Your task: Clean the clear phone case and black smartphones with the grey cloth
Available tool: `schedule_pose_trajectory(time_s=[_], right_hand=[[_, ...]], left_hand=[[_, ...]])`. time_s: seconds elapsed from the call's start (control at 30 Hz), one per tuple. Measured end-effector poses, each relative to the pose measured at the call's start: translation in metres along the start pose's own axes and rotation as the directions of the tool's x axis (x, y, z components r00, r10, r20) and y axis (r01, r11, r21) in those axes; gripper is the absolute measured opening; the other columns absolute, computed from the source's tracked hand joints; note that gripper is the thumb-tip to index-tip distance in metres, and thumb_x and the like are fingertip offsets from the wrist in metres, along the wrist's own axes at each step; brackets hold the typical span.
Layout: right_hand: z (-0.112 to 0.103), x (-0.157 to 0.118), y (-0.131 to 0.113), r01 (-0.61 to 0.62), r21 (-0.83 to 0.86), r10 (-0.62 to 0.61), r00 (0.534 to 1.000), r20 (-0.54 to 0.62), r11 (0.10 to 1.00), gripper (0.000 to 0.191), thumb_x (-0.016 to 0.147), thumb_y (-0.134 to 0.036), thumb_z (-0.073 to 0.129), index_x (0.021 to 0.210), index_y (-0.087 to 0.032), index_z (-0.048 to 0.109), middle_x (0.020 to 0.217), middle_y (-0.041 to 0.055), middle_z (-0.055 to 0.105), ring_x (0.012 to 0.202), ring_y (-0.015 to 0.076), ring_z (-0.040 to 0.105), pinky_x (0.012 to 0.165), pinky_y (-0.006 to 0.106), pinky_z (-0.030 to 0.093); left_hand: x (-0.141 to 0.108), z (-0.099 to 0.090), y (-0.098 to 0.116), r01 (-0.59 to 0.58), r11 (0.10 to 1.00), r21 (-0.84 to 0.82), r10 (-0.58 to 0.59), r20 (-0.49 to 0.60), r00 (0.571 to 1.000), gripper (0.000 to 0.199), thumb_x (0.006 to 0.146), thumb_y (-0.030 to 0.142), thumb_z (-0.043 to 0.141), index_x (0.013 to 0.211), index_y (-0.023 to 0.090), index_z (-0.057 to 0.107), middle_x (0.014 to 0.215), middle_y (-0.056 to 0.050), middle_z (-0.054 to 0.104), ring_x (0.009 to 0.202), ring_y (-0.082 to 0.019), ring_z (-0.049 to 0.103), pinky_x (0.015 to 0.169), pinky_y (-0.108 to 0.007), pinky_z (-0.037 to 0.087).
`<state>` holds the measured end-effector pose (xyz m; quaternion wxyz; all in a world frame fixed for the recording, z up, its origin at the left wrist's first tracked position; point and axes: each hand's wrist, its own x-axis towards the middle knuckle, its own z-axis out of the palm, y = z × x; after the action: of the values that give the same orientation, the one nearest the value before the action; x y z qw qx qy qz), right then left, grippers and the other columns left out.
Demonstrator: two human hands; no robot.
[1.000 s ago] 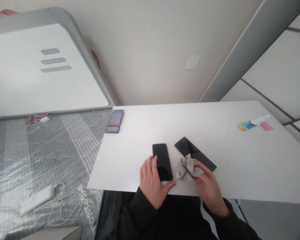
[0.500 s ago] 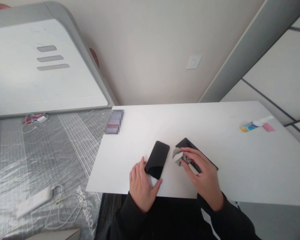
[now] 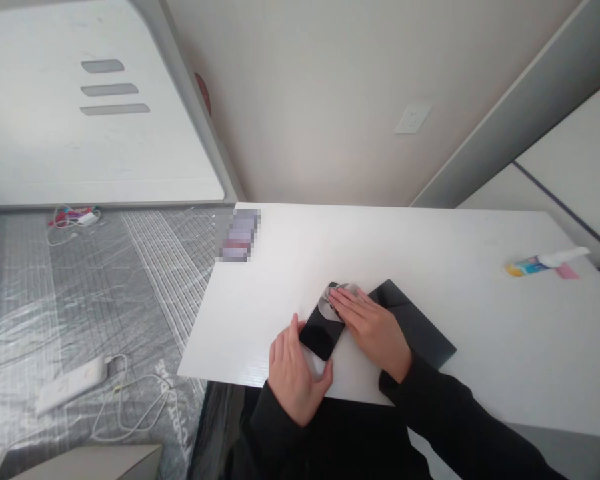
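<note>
A black-screened smartphone (image 3: 321, 338) lies face up near the front edge of the white table. My left hand (image 3: 295, 380) steadies its lower end, with fingers at the left side and thumb by the bottom corner. Under the fingers of my right hand (image 3: 375, 328), a grey cloth (image 3: 326, 308) is pressed flat on the phone's upper part, hiding much of that end. Just right of the phone lies a flat dark rectangular thing (image 3: 425, 330), partly covered by my right hand and sleeve; its kind is unclear.
On the table's (image 3: 300, 253) right side lie a bottle with a white top (image 3: 535, 265) and a pink piece (image 3: 567, 271). A blurred-out item (image 3: 240, 235) sits at the far left corner. A power strip (image 3: 73, 385) with cables lies on the floor.
My right hand has moved left with the cloth, from above the dark flat thing onto the phone, and its fingers have flattened. My left hand stays at the phone. The view has shifted slightly.
</note>
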<state>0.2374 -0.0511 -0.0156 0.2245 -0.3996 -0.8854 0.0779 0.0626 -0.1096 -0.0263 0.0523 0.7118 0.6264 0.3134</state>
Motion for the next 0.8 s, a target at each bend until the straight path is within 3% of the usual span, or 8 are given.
schedule_pose_trajectory(time_s=[0.17, 0.3, 0.43, 0.53, 0.6, 0.67, 0.73, 0.8], right_hand=[[-0.002, 0.008, 0.002, 0.143, 0.11, -0.155, 0.982, 0.11, 0.984, 0.046, 0.102, -0.018, 0.041, 0.147, -0.013, 0.051, 0.148, 0.0107, 0.055, 0.138, 0.0244, 0.052, 0.115, 0.049, 0.047], [-0.002, 0.009, 0.003, 0.001, -0.005, 0.0, 0.999, 0.044, 1.0, 0.046, 0.105, -0.027, 0.042, 0.148, -0.013, 0.05, 0.15, 0.0137, 0.052, 0.138, 0.0294, 0.052, 0.115, 0.054, 0.045], [-0.002, 0.006, 0.005, 0.189, 0.154, -0.208, 0.971, 0.115, 0.97, 0.048, 0.105, -0.033, 0.044, 0.148, -0.014, 0.049, 0.148, 0.0099, 0.056, 0.139, 0.0253, 0.052, 0.114, 0.049, 0.047], [-0.003, 0.004, 0.01, 0.022, 0.009, -0.022, 0.999, 0.048, 1.0, 0.046, 0.104, -0.028, 0.045, 0.147, -0.015, 0.051, 0.148, 0.0133, 0.055, 0.136, 0.0304, 0.054, 0.114, 0.058, 0.043], [-0.003, 0.001, 0.01, 0.067, 0.025, -0.068, 0.995, 0.066, 0.997, 0.055, 0.102, -0.04, 0.05, 0.148, -0.01, 0.049, 0.151, 0.0152, 0.05, 0.141, 0.035, 0.047, 0.113, 0.058, 0.044], [-0.003, -0.002, 0.009, 0.171, 0.126, -0.186, 0.975, 0.119, 0.977, 0.06, 0.101, -0.049, 0.048, 0.148, -0.01, 0.048, 0.151, 0.013, 0.052, 0.143, 0.0316, 0.046, 0.116, 0.055, 0.042], [-0.004, -0.005, 0.008, 0.185, 0.109, -0.197, 0.974, 0.113, 0.977, 0.048, 0.105, -0.039, 0.042, 0.146, -0.017, 0.052, 0.147, 0.0099, 0.057, 0.138, 0.0285, 0.052, 0.117, 0.056, 0.04], [-0.003, -0.005, 0.007, 0.046, -0.002, -0.046, 0.997, 0.055, 0.999, 0.046, 0.105, -0.033, 0.042, 0.145, -0.014, 0.054, 0.148, 0.0126, 0.056, 0.14, 0.0307, 0.05, 0.117, 0.057, 0.039]], left_hand=[[-0.001, 0.002, 0.001, -0.006, 1.0, 0.028, 0.007, -0.035, 0.999, 0.086, 0.083, 0.026, 0.061, 0.156, 0.004, 0.02, 0.12, -0.017, 0.065, 0.102, -0.029, 0.062, 0.09, -0.042, 0.05], [-0.002, 0.003, 0.0, 0.0, 0.999, 0.047, 0.001, -0.016, 1.0, 0.088, 0.083, 0.028, 0.062, 0.156, 0.003, 0.019, 0.122, -0.019, 0.064, 0.102, -0.03, 0.061, 0.089, -0.043, 0.05], [-0.003, 0.004, -0.002, -0.022, 0.998, 0.062, 0.024, -0.033, 0.999, 0.083, 0.085, 0.028, 0.057, 0.156, 0.003, 0.02, 0.124, -0.019, 0.063, 0.1, -0.029, 0.061, 0.088, -0.043, 0.049], [-0.003, 0.004, -0.002, 0.012, 0.999, 0.039, -0.011, -0.011, 1.0, 0.091, 0.082, 0.029, 0.063, 0.157, 0.003, 0.017, 0.122, -0.017, 0.064, 0.102, -0.03, 0.06, 0.09, -0.044, 0.048], [-0.003, 0.004, -0.002, -0.001, 0.999, 0.041, 0.002, -0.011, 1.0, 0.092, 0.081, 0.027, 0.063, 0.157, 0.003, 0.017, 0.124, -0.017, 0.063, 0.103, -0.03, 0.059, 0.091, -0.044, 0.048], [-0.004, 0.004, -0.003, -0.017, 0.999, 0.042, 0.017, -0.013, 1.0, 0.092, 0.082, 0.028, 0.064, 0.157, 0.003, 0.018, 0.124, -0.017, 0.063, 0.102, -0.029, 0.059, 0.091, -0.043, 0.048], [-0.004, 0.004, -0.003, -0.007, 0.999, 0.043, 0.008, -0.011, 1.0, 0.092, 0.081, 0.028, 0.065, 0.157, 0.003, 0.018, 0.124, -0.017, 0.063, 0.103, -0.029, 0.059, 0.091, -0.043, 0.048], [-0.004, 0.005, -0.004, 0.0, 0.999, 0.044, 0.001, -0.018, 1.0, 0.091, 0.082, 0.029, 0.064, 0.157, 0.003, 0.018, 0.123, -0.017, 0.063, 0.105, -0.03, 0.06, 0.093, -0.044, 0.047]])
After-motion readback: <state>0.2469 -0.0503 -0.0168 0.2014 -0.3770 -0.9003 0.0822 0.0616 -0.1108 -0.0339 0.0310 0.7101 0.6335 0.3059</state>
